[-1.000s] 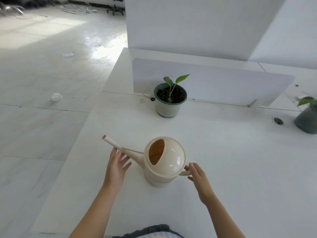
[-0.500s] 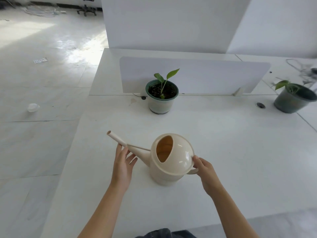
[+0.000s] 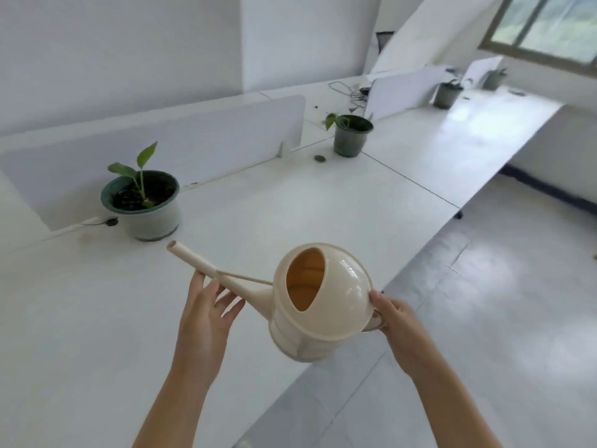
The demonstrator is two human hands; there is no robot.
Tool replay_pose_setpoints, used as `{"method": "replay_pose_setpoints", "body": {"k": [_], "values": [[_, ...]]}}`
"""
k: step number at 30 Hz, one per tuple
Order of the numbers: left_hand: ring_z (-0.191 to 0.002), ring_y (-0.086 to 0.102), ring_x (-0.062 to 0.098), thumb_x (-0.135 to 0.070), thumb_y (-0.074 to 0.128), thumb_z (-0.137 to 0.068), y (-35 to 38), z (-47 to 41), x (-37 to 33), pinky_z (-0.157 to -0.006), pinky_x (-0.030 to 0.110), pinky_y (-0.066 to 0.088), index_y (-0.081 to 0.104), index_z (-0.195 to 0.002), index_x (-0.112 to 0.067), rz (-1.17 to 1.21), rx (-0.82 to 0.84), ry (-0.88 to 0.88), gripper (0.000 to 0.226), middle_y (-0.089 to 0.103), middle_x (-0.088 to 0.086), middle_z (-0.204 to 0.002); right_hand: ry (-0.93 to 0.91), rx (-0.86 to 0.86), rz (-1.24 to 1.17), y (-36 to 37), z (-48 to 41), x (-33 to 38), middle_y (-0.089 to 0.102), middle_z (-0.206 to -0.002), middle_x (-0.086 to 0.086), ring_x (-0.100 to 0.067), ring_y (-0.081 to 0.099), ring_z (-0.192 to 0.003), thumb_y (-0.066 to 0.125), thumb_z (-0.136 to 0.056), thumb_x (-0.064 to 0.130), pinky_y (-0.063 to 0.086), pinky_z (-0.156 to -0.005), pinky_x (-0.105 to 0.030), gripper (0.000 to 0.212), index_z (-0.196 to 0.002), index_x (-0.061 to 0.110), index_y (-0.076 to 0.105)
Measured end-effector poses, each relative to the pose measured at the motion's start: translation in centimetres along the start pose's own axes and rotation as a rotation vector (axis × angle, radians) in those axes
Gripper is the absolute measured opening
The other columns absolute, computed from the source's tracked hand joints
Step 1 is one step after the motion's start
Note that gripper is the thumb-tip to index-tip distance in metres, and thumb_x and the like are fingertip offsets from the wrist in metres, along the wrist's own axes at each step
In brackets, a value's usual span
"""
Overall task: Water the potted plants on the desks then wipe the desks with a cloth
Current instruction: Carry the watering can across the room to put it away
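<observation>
A cream watering can hangs in the air over the front edge of the white desk. My right hand grips its handle at the back. My left hand supports the spout from below with straight fingers. The spout tip points at a green-rimmed white pot holding a small leafy seedling, a short way beyond it. A dark green potted plant stands farther along the desk row, and two more pots sit at the far end.
White divider panels run behind the pots. A round cable hole lies near the second pot, with cables behind it. Open grey floor lies to the right of the desk edge. A window is at upper right.
The watering can has been lifted off the desk, with my right hand now on its handle and my left under the spout. The view has swung to the right along the desk row.
</observation>
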State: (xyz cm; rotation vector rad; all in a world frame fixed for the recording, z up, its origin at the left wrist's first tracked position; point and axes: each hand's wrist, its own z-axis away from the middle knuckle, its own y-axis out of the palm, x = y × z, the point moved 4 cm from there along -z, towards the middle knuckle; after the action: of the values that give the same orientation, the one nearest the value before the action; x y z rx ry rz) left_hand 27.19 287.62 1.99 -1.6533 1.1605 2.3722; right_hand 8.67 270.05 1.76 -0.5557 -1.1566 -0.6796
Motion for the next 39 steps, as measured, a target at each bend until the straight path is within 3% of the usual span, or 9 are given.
{"method": "replay_pose_setpoints", "body": {"k": [4, 9, 12, 15, 20, 24, 28, 34, 39], "values": [[-0.096, 0.06, 0.02, -0.021, 0.037, -0.096, 6.2, 3.1, 3.0, -0.091, 0.04, 0.046, 0.034, -0.141, -0.016, -0.008, 0.152, -0.101, 0.045, 0.06, -0.002, -0.096, -0.02, -0.18, -0.04, -6.9, 6.4, 0.2, 0.071, -0.06, 0.006, -0.002, 0.067, -0.065, 0.057, -0.068, 0.045, 0.04, -0.097, -0.038, 0.035, -0.072, 0.012, 0.07], [-0.086, 0.063, 0.019, -0.018, 0.04, -0.094, 12.9, 10.5, 7.9, -0.086, 0.039, 0.049, 0.052, -0.101, -0.024, 0.011, 0.3, -0.236, 0.014, 0.067, -0.005, -0.074, -0.046, -0.386, -0.037, -15.3, 16.3, -1.3, 0.072, -0.068, 0.008, -0.008, 0.066, -0.074, 0.055, -0.083, 0.034, 0.046, -0.067, -0.019, 0.027, -0.075, 0.015, 0.072], [-0.085, 0.061, 0.022, -0.015, 0.039, -0.094, 16.3, 15.5, 10.6, -0.09, 0.04, 0.045, 0.051, -0.089, -0.024, -0.026, 0.399, -0.29, 0.015, 0.062, 0.001, -0.078, -0.014, -0.5, -0.063, -19.7, 22.5, -3.4, 0.071, -0.069, 0.005, -0.014, 0.064, -0.075, 0.056, -0.084, 0.038, 0.049, -0.076, -0.028, 0.031, -0.076, 0.013, 0.073], [-0.074, 0.065, 0.016, -0.016, 0.039, -0.094, 19.1, 19.9, 13.4, -0.079, 0.034, 0.05, 0.05, -0.088, -0.019, -0.08, 0.497, -0.339, 0.013, 0.065, -0.002, -0.07, 0.023, -0.589, -0.098, -23.0, 28.5, -5.3, 0.073, -0.095, -0.01, -0.031, 0.065, -0.098, 0.059, -0.075, 0.048, 0.048, -0.092, -0.039, 0.046, -0.091, 0.008, 0.074], [-0.103, 0.053, 0.032, -0.018, 0.043, -0.092, 22.6, 26.4, 18.3, -0.094, 0.043, 0.047, 0.049, -0.101, -0.013, -0.143, 0.576, -0.485, 0.012, 0.051, 0.016, -0.107, 0.03, -0.713, -0.144, -27.4, 37.0, -8.4, 0.071, -0.105, -0.014, -0.03, 0.063, -0.105, 0.055, -0.082, 0.041, 0.047, -0.093, -0.035, 0.044, -0.098, 0.004, 0.072], [-0.091, 0.053, 0.024, -0.016, 0.042, -0.094, 25.2, 30.5, 20.7, -0.086, 0.038, 0.048, 0.05, -0.088, -0.02, -0.152, 0.625, -0.533, 0.011, 0.05, 0.007, -0.089, 0.055, -0.782, -0.186, -30.4, 40.7, -10.6, 0.072, -0.103, -0.013, -0.03, 0.063, -0.104, 0.056, -0.08, 0.042, 0.047, -0.094, -0.037, 0.044, -0.095, 0.004, 0.072], [-0.088, 0.053, 0.023, -0.017, 0.041, -0.095, 28.4, 31.9, 22.9, -0.089, 0.041, 0.047, 0.053, -0.09, -0.021, -0.175, 0.661, -0.556, 0.013, 0.048, 0.005, -0.087, 0.075, -0.825, -0.25, -33.7, 42.0, -11.6, 0.071, -0.101, -0.013, -0.031, 0.064, -0.103, 0.056, -0.081, 0.041, 0.048, -0.091, -0.035, 0.043, -0.094, 0.003, 0.072], [-0.09, 0.053, 0.023, -0.016, 0.039, -0.095, 34.5, 31.1, 27.4, -0.083, 0.038, 0.048, 0.051, -0.087, -0.021, -0.206, 0.653, -0.56, 0.016, 0.048, 0.004, -0.088, 0.068, -0.814, -0.258, -40.1, 40.0, -11.7, 0.072, -0.103, -0.01, -0.027, 0.064, -0.103, 0.066, -0.062, 0.053, 0.046, -0.097, -0.038, 0.057, -0.095, 0.006, 0.073], [-0.092, 0.053, 0.024, -0.016, 0.04, -0.095, 41.3, 28.6, 32.4, -0.082, 0.038, 0.048, 0.052, -0.09, -0.023, -0.197, 0.652, -0.564, 0.015, 0.047, 0.006, -0.092, 0.06, -0.84, -0.251, -48.1, 35.9, -11.4, 0.075, -0.081, 0.003, -0.021, 0.066, -0.093, 0.057, -0.081, 0.038, 0.047, -0.079, -0.029, 0.031, -0.079, 0.012, 0.075]]}}
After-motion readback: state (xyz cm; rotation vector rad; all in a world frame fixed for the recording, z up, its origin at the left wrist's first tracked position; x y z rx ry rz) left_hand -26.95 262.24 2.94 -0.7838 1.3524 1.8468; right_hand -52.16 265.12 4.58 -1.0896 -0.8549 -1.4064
